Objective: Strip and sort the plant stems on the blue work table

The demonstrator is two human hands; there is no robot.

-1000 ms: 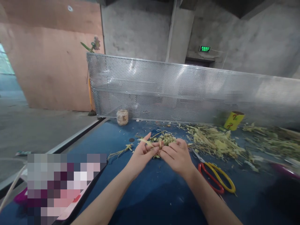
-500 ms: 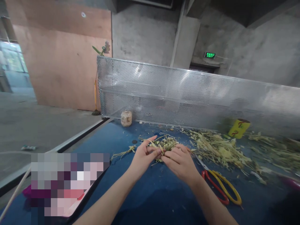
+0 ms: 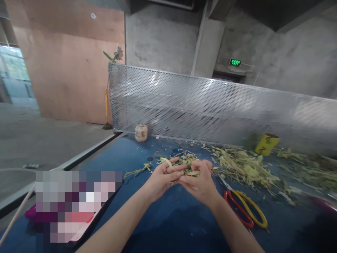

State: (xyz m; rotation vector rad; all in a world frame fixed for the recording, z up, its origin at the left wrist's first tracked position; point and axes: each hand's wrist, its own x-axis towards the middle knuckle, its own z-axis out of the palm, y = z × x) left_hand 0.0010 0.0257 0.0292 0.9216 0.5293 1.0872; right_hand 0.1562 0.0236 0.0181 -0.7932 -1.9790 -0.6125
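Observation:
At the middle of the blue table, my left hand [image 3: 163, 178] and my right hand [image 3: 199, 182] meet, thumbs close together. A pale yellow-green plant strip [image 3: 193, 173] runs between them, and my right hand pinches it with curled fingers. My left hand's fingers reach forward, closed around part of the plant strips; exactly how it grips is partly hidden. Behind the hands lies a small heap of greenish plant bits [image 3: 187, 158]. A thin tied-looking bundle of stems [image 3: 138, 171] rests left of my left hand.
Scissors with one red and one yellow handle [image 3: 244, 207] lie right of my right forearm. Beyond them spreads a pile of dried plant strips [image 3: 247, 167]. A yellow can [image 3: 267, 144] and a whitish jar [image 3: 141, 133] stand near the perforated metal panel [image 3: 168, 102]. A blurred-out item fills the lower left.
My right hand has turned and its fingers have curled up more, showing the strip between the hands. My left fingers have spread slightly. The view has shifted a little.

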